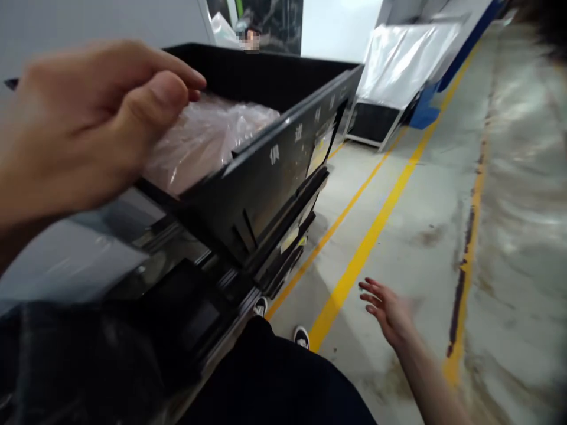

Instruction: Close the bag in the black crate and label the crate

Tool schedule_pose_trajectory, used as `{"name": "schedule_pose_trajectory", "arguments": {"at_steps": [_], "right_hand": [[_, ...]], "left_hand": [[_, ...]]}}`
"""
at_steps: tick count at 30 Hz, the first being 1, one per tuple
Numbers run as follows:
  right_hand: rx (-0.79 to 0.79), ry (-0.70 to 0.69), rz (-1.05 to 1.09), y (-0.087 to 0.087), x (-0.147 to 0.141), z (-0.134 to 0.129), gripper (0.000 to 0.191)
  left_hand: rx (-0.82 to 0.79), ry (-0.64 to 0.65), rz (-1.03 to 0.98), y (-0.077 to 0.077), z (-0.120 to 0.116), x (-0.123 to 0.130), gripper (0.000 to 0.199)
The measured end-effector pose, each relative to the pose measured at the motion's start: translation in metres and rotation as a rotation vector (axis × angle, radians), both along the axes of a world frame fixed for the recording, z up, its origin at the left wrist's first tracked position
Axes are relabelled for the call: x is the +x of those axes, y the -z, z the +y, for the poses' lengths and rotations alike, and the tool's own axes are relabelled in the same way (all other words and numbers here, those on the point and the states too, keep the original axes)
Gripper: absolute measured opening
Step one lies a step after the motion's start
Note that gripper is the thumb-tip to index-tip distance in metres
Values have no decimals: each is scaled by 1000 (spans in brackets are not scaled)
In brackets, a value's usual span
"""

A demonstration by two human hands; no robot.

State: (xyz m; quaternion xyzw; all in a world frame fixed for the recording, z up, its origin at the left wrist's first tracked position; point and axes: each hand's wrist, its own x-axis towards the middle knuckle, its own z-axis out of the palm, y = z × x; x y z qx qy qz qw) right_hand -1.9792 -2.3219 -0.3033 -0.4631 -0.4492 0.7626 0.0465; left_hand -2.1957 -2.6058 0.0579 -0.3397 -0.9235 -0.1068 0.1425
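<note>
My left hand is large and blurred at the left, above the near corner of a black plastic crate. Its fingers are loosely stretched with the thumb close beside them, and nothing shows in its grasp. Under the fingertips, a clear plastic bag with pinkish contents fills part of the crate. Pale characters and a label mark the crate's side. My right hand hangs low at the right over the floor, fingers spread, holding nothing.
More black crates are stacked below the top one. A rack under a shiny translucent cover stands ahead, with a blue bin beside it. Yellow lines run along the floor. Another person is partly visible behind the crate.
</note>
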Motion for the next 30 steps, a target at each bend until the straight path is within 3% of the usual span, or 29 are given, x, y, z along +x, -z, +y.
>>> {"name": "schedule_pose_trajectory", "arguments": {"at_steps": [2, 5, 10, 14, 16, 21, 26, 30], "right_hand": [[-49, -78, -57, 14, 17, -7, 41], [-92, -192, -103, 24, 35, -17, 41], [-100, -350, -131, 30, 53, -24, 42], [-81, -465, -144, 33, 58, -27, 42], [-73, -523, -142, 32, 58, -29, 43], [-53, -587, -124, 30, 56, -31, 43], [-45, -536, -102, 38, 59, -37, 45], [-46, -483, -95, 56, 58, -47, 52]], "left_hand": [[56, 26, 25, 14, 9, 25, 52], [176, -136, 118, 34, 17, 46, 54], [-14, -62, 387, 61, 18, 53, 48], [-168, -275, 388, 76, 14, 49, 53], [-185, -311, 379, 81, 11, 46, 54], [42, -81, 642, 91, 6, 45, 32], [321, -196, 679, 110, 16, 49, 40], [554, -239, 648, 125, 19, 43, 52]]}}
